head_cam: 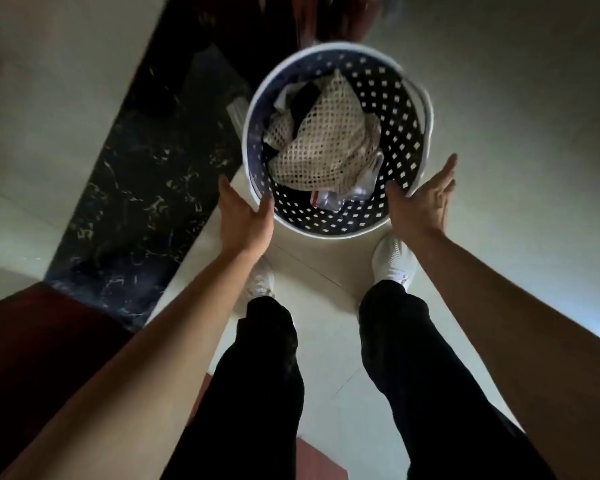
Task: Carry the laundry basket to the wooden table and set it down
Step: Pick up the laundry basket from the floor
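A round laundry basket [404,140] with a white rim and dark perforated walls stands on the pale floor ahead of my feet. Inside it lie a beige mesh bag and some white and dark clothes. My left hand [243,216] is at the basket's near left side, fingers spread, its thumb touching the rim. My right hand [426,199] is at the near right side, fingers spread, its thumb on the rim. Neither hand has closed around the basket. No wooden table can be made out with certainty.
A black marble strip [142,188] runs across the floor on the left. Dark reddish wood surfaces lie at the bottom left [32,355] and at the top [267,26]. My two legs in black trousers and white shoes [394,261] stand just behind the basket.
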The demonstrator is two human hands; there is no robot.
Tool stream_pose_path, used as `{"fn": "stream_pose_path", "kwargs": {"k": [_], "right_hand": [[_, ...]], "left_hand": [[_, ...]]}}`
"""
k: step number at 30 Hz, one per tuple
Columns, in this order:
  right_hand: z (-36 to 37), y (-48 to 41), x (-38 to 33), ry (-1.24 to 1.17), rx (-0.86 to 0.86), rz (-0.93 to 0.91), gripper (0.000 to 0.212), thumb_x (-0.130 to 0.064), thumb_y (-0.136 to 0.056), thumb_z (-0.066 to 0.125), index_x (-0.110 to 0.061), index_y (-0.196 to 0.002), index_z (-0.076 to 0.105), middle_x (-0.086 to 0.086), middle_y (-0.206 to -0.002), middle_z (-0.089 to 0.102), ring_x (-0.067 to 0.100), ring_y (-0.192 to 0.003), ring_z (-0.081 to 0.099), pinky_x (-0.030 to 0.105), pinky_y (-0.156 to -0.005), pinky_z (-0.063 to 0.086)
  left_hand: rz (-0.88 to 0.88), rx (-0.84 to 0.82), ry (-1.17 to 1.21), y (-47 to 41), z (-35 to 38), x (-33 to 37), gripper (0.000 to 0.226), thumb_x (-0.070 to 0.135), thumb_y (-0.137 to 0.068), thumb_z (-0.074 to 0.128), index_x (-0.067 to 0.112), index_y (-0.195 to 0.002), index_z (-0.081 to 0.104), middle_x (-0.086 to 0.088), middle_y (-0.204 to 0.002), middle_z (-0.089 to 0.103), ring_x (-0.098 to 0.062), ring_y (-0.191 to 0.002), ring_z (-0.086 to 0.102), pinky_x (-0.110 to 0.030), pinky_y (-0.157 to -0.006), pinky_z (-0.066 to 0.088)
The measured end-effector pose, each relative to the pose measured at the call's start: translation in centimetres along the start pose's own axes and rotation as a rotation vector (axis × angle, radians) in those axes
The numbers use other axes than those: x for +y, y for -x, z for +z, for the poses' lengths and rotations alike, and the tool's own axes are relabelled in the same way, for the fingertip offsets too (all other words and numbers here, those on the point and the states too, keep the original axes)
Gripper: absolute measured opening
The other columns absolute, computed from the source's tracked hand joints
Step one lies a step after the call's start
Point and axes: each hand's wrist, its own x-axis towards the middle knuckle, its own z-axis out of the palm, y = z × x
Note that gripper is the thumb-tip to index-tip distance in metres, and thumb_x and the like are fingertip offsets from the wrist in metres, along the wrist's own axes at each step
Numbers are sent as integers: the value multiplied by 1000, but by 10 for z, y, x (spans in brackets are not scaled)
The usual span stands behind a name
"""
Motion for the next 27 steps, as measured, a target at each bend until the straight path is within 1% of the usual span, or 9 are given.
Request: {"fn": "stream_pose_path", "kwargs": {"k": [1,3,5,7,9,12,18,22,27], "right_hand": [[8,-10,5,-15,15,0,97,-26,-96,61,-11,-165,-6,14,-173,11,34,-157,20,38,-121,26],[18,-27,14,4,-24,33,80,-18,-100,52,-12,-165,5,16,-167,30,36,-150,36,34,-108,37],[22,-33,17,1,-27,60,59,-10,-102,41,-16,-159,25,17,-147,56,38,-131,56,34,-89,43],[20,-28,18,-7,-2,48,55,-9,-102,39,-20,-155,33,15,-137,63,38,-122,62,38,-93,49],[12,-16,15,-27,-19,52,59,-10,-101,40,-23,-158,31,14,-140,63,37,-124,62,42,-102,52],[-15,21,1,-39,-56,71,56,-10,-101,41,-23,-156,35,14,-136,65,38,-120,64,41,-94,53],[-100,120,-40,-61,-113,7,55,-24,-97,47,-30,-152,40,12,-129,68,38,-109,66,51,-92,56],[-176,205,-75,-150,-115,-52,48,-24,-100,48,-33,-147,45,0,-115,63,23,-98,56,36,-84,45],[-271,319,-117,-276,-70,-132,51,-11,-96,48,-32,-142,52,-7,-105,62,19,-96,60,32,-80,47]], "left_hand": [[-31,-8,14,-10,8,-3,93,44,-92,61,5,-160,11,-20,-168,22,-31,-154,29,-40,-124,27],[-90,-60,31,-25,17,-8,78,45,-88,62,13,-153,35,-15,-157,47,-30,-142,47,-43,-117,38],[-125,-63,49,-36,23,-19,52,42,-83,58,16,-128,59,-12,-130,69,-32,-118,67,-49,-102,54],[-128,-38,77,-30,22,-19,38,35,-82,52,16,-112,64,-15,-117,74,-36,-107,72,-51,-93,58],[-119,-26,91,-9,10,-1,36,24,-86,48,8,-113,65,-19,-115,74,-37,-106,71,-51,-94,58],[-103,-26,109,33,-18,15,35,15,-89,46,5,-118,63,-18,-116,73,-37,-107,70,-50,-94,57],[-129,-44,113,126,-94,39,44,31,-87,46,1,-114,63,-23,-113,72,-41,-104,70,-54,-91,57],[-134,-68,189,211,-162,79,51,34,-85,46,1,-121,61,-28,-120,69,-45,-113,65,-56,-96,52],[20,-28,383,321,-255,151,58,13,-83,45,16,-140,55,-14,-134,65,-32,-126,59,-51,-111,44]]}}
